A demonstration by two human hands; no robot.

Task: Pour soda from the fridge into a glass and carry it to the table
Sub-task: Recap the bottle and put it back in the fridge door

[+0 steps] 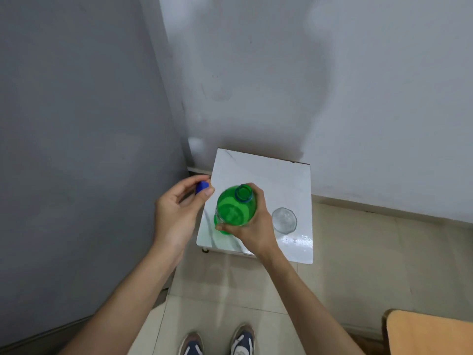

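Note:
A green soda bottle [234,210] stands upright over the small white marble-top table [268,172], its mouth uncapped. My right hand [253,226] is wrapped around the bottle's body. My left hand [176,213] is to the left of the bottle and pinches the blue cap [201,187] between thumb and fingers. An empty clear glass [284,219] stands on the table just right of my right hand, apart from the bottle.
A grey surface [76,149] rises at the left and a white wall [332,85] stands behind the table. The floor is light tile [230,290]. The corner of an orange-topped piece of furniture [430,334] shows at the bottom right. My shoes are at the bottom edge.

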